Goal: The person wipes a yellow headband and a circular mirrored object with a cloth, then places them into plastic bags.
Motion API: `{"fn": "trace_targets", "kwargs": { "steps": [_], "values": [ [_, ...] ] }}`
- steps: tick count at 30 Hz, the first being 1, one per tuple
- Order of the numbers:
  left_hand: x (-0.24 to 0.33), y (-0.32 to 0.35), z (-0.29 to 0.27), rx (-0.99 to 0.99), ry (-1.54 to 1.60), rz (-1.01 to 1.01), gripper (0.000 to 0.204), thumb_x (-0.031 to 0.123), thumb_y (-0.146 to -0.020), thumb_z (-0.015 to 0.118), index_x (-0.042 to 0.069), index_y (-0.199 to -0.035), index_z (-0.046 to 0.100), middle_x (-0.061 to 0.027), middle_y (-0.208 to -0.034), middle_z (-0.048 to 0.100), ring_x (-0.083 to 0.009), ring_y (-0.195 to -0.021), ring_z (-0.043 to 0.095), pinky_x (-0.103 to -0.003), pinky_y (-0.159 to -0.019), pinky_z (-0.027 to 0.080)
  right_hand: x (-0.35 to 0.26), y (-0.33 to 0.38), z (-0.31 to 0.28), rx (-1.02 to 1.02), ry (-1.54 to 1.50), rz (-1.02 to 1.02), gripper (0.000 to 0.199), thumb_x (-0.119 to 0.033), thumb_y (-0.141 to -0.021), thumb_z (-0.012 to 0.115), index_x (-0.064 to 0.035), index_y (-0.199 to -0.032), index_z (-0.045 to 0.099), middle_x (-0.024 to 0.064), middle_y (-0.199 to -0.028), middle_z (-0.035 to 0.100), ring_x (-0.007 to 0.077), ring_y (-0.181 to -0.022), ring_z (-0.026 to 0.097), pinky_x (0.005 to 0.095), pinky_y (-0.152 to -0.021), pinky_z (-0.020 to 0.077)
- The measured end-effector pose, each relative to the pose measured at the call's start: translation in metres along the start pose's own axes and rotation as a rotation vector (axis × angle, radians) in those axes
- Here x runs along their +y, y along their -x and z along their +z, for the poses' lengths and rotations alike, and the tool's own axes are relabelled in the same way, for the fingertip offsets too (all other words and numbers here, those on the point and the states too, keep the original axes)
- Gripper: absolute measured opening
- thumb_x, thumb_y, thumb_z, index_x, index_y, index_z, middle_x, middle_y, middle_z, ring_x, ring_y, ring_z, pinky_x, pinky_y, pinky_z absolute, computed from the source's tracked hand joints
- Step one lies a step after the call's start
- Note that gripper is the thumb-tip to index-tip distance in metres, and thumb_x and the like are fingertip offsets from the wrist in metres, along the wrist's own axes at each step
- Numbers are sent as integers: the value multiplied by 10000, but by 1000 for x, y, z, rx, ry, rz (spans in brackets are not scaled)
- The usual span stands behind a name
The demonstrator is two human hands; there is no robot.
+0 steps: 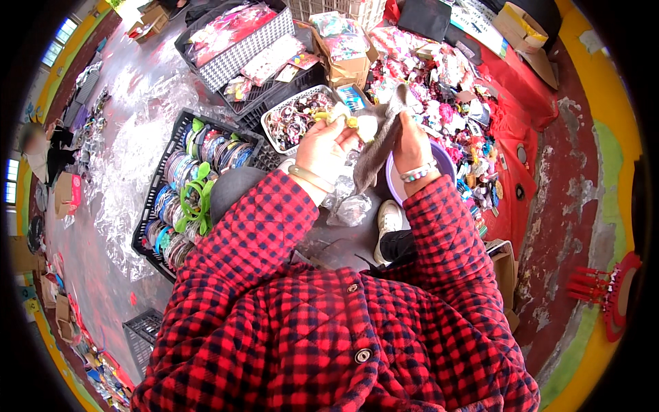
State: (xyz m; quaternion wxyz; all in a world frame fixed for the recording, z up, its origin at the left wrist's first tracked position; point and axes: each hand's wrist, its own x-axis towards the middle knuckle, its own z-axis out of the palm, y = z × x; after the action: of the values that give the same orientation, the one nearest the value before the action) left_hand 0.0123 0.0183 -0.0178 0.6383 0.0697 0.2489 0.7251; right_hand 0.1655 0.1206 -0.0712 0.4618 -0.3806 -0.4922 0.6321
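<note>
"What was held in the head view?"

"A yellow-and-white trinket [366, 128] was pinched between the thumb and fingers of the left hand [324, 147], beyond the purple basin [447, 162] and to its left. A grey cloth [377, 155] was gripped by the curled fingers of the right hand [412, 145], over the basin's far side."

"Which step was in hand?"

"A wipe or a sorting of the trinket, it was judged; whether it was touched by the cloth could not be told."

"And what was around?"

"A white basket [272, 145] of hair ties was set left of the basin; a heap of hair accessories [446, 96] was spread beyond it, rightward."

"What was called for next?"

"A light, steady pinch, probably, with the loose cloth gathered clear of the trinket's ends."
</note>
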Motion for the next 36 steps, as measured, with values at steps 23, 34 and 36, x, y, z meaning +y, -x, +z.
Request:
{"fn": "trace_targets", "kwargs": {
  "steps": [23,34,36],
  "values": [
    [5,8,11,-23,-328,-198,214,216,-851,556,7,-895,566,-121,-891,618,-201,-809,609,-289,-746,494,-50,17,26,139,94,-112,205,-183,-864,504,-20,-863,629,5,-689,591,67,-642,505,236,-566,415],
    [22,8,17,-606,-951,-294,262,193,-838,589,3,-1015,560,-43,-825,604,-109,-718,569,-228,-640,446,-77,32,14,-424,572,-83,207,-206,-813,612,-7,-862,635,49,-691,626,73,-625,550,236,-560,452],
    [23,12,18,-574,-819,-369,256,175,-842,578,-10,-1017,559,-68,-842,612,-144,-742,597,-233,-652,455,-58,26,13,-404,576,-164,237,-252,-808,612,-16,-822,634,65,-633,603,79,-594,546,256,-542,450]
  ]
}}
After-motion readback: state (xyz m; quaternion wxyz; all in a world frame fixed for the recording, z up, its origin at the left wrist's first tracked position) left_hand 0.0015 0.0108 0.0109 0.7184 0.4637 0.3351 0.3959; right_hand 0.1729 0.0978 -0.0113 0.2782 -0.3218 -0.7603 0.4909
